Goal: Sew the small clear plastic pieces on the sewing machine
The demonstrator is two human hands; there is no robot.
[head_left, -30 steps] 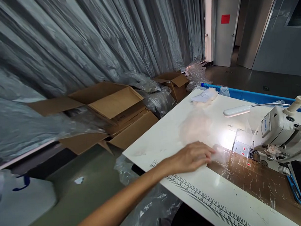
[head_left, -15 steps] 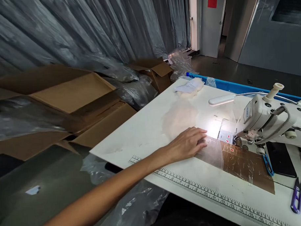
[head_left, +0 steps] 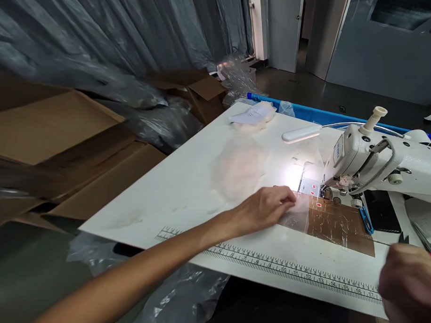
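Observation:
My left hand (head_left: 264,207) reaches across the white sewing table (head_left: 174,196), palm down, fingers loosely spread. Its fingertips rest on a clear plastic film (head_left: 299,216) at the edge of a brown taped patch (head_left: 341,228). A white sewing machine (head_left: 378,156) stands just right of the fingers, its needle area lit by a lamp (head_left: 301,134). A sheer pale fabric piece (head_left: 237,165) lies beyond the hand. My right hand (head_left: 412,282) is blurred at the bottom right corner, back up, fingers hidden. Dark scissor tips (head_left: 402,240) show just above it.
Blue snips (head_left: 366,221) and a black phone (head_left: 381,211) lie by the machine. A pale bundle with a paper slip (head_left: 252,117) sits at the far table edge. A printed ruler (head_left: 293,272) runs along the near edge. Open cardboard boxes (head_left: 59,138) and grey plastic sheeting (head_left: 126,32) fill the left.
The view has swung right and down. My left hand stays on the clear film by the machine. My right hand has come into view at the bottom right, where purple snips lay.

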